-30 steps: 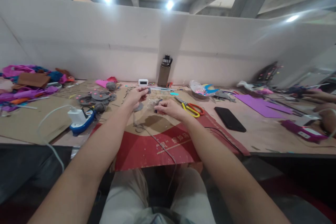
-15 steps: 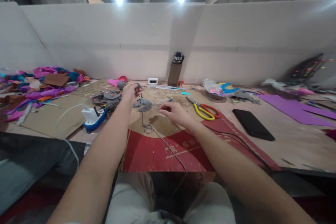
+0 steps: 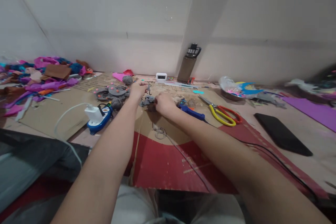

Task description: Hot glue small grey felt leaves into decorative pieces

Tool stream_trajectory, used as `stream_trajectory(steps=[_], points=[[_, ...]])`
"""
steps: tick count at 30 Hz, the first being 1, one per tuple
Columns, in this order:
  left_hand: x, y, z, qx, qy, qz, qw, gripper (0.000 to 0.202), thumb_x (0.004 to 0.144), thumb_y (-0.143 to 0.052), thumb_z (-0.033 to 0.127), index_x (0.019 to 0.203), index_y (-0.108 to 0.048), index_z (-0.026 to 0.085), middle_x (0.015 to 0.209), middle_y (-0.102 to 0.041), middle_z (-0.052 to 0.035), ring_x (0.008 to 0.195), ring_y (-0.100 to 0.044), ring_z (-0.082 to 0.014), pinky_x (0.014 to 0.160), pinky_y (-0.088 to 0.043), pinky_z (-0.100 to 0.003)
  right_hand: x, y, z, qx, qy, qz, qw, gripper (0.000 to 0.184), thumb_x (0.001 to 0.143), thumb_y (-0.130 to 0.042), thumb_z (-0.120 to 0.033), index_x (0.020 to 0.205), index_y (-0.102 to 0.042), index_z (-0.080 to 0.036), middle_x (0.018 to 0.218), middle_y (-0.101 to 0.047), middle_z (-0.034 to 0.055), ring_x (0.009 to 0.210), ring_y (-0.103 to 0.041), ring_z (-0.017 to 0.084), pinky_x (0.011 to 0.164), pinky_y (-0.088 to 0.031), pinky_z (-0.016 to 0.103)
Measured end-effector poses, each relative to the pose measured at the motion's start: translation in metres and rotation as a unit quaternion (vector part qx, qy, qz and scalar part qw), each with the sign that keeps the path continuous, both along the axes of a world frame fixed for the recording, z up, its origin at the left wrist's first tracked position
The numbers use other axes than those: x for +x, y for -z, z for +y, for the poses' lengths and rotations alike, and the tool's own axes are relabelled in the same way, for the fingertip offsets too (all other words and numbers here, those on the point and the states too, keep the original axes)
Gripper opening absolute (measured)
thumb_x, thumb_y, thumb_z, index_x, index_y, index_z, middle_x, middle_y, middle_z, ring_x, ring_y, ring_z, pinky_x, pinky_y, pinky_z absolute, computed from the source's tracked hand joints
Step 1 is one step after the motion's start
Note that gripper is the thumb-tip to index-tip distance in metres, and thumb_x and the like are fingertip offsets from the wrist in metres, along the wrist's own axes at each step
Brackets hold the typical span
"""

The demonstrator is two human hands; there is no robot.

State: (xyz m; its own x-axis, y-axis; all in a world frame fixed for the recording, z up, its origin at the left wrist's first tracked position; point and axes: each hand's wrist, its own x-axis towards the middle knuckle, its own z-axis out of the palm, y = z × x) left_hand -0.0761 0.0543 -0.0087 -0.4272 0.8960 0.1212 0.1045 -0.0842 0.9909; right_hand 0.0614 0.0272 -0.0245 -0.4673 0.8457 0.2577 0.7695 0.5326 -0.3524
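My left hand (image 3: 138,91) is closed in a pinch on a small grey scrap (image 3: 148,88), held just above the cardboard. Beside it, my right hand (image 3: 165,103) has its fingers closed at the right edge of a grey felt piece (image 3: 146,101), partly hiding it. From below that piece a loop of grey cord (image 3: 160,133) trails over the red and brown cardboard (image 3: 162,161). A blue glue gun (image 3: 193,112) lies right of my right hand, partly behind the forearm. Scissors with yellow and red handles (image 3: 223,114) lie farther right.
At left are a blue power strip (image 3: 98,122) with a white plug, grey felt shapes with pink dots (image 3: 112,91), a grey yarn ball (image 3: 127,79) and a heap of coloured scraps (image 3: 52,73). A black phone (image 3: 282,133) lies right; a bottle (image 3: 187,68) stands behind.
The view has tipped down and left. My right hand has moved left to the grey felt piece, close to my left hand, and the glue gun now shows.
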Motion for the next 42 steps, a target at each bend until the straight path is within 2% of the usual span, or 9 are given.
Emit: stream_trajectory(steps=[5, 11, 16, 22, 29, 32, 34, 37, 42], points=[[0.008, 0.001, 0.003, 0.009, 0.017, 0.014, 1.0, 0.012, 0.067, -0.063, 0.003, 0.065, -0.058, 0.014, 0.052, -0.053, 0.0026, 0.044, -0.047, -0.0067, 0.042, -0.03, -0.018, 0.012, -0.002, 0.009, -0.021, -0.011, 0.169, 0.985, 0.013, 0.081, -0.051, -0.014, 0.07, -0.056, -0.019, 0.073, -0.063, 0.006, 0.069, -0.055, 0.017, 0.068, -0.042, 0.031], [0.015, 0.001, -0.001, 0.001, 0.047, 0.032, 0.998, 0.01, 0.07, -0.062, 0.006, 0.065, -0.06, 0.014, 0.05, -0.053, 0.0007, 0.045, -0.047, -0.0089, 0.042, -0.032, -0.019, 0.035, -0.011, -0.009, -0.243, -0.015, 0.489, 0.838, 0.017, 0.087, -0.044, -0.017, 0.071, -0.045, -0.021, 0.06, -0.057, -0.0027, 0.056, -0.056, 0.01, 0.062, -0.049, 0.027], [0.016, 0.005, -0.003, -0.032, 0.099, 0.122, 0.987, 0.011, 0.065, -0.066, 0.004, 0.063, -0.066, 0.014, 0.049, -0.056, -0.0012, 0.043, -0.047, -0.0102, 0.042, -0.03, -0.02, 0.049, -0.021, -0.023, -0.286, -0.009, 0.542, 0.79, 0.013, 0.084, -0.05, -0.016, 0.074, -0.044, -0.021, 0.055, -0.047, -0.0093, 0.039, -0.037, 0.004, 0.044, -0.04, 0.019], [0.008, 0.012, 0.003, -0.066, 0.068, 0.192, 0.977, 0.019, 0.059, -0.065, -0.002, 0.052, -0.062, 0.016, 0.04, -0.048, 0.001, 0.04, -0.042, -0.0106, 0.043, -0.028, -0.02, 0.072, -0.038, -0.03, -0.286, -0.133, 0.591, 0.743, 0.01, 0.08, -0.061, -0.024, 0.084, -0.052, -0.021, 0.062, -0.05, -0.0078, 0.043, -0.034, 0.004, 0.042, -0.035, 0.018], [0.009, 0.003, 0.002, -0.003, 0.013, 0.216, 0.976, 0.019, 0.062, -0.07, 0.005, 0.051, -0.06, 0.017, 0.051, -0.053, -0.0007, 0.059, -0.052, -0.0123, 0.048, -0.033, -0.017, 0.094, -0.05, -0.028, -0.244, -0.158, 0.6, 0.745, 0.008, 0.082, -0.062, -0.027, 0.087, -0.056, -0.023, 0.066, -0.05, -0.0069, 0.048, -0.037, 0.004, 0.046, -0.038, 0.018], [0.029, -0.014, -0.014, 0.079, 0.139, 0.064, 0.985, 0.016, 0.081, -0.063, 0.028, 0.074, -0.069, 0.015, 0.076, -0.066, -0.0071, 0.072, -0.061, -0.0147, 0.054, -0.04, -0.02, 0.094, -0.052, -0.029, -0.247, -0.154, 0.592, 0.752, 0.009, 0.083, -0.063, -0.027, 0.085, -0.057, -0.022, 0.067, -0.053, -0.0064, 0.046, -0.038, 0.004, 0.045, -0.038, 0.018], [0.044, -0.023, -0.028, 0.037, 0.271, -0.046, 0.961, 0.032, 0.086, -0.057, 0.044, 0.086, -0.068, 0.014, 0.084, -0.068, -0.0113, 0.076, -0.064, -0.0178, 0.057, -0.044, -0.023, 0.093, -0.052, -0.028, -0.248, -0.142, 0.584, 0.76, 0.009, 0.082, -0.063, -0.027, 0.085, -0.057, -0.021, 0.068, -0.055, -0.006, 0.046, -0.039, 0.004, 0.045, -0.039, 0.018], [0.061, -0.029, -0.045, -0.036, 0.388, -0.08, 0.917, 0.038, 0.083, -0.059, 0.05, 0.087, -0.068, 0.014, 0.078, -0.066, -0.0112, 0.066, -0.064, -0.0177, 0.05, -0.042, -0.024, 0.093, -0.051, -0.025, -0.247, -0.124, 0.582, 0.765, 0.006, 0.082, -0.062, -0.022, 0.085, -0.057, -0.02, 0.068, -0.058, -0.0053, 0.045, -0.042, 0.004, 0.043, -0.039, 0.018], [0.061, -0.027, -0.049, -0.05, 0.401, -0.058, 0.913, 0.015, 0.077, -0.073, 0.024, 0.073, -0.067, 0.011, 0.058, -0.054, -0.0027, 0.044, -0.044, -0.0038, 0.042, -0.032, -0.016, 0.104, -0.049, -0.017, -0.233, -0.071, 0.593, 0.767, 0.003, 0.084, -0.057, -0.015, 0.084, -0.058, -0.018, 0.065, -0.059, -0.0051, 0.042, -0.043, 0.004, 0.041, -0.038, 0.018]])
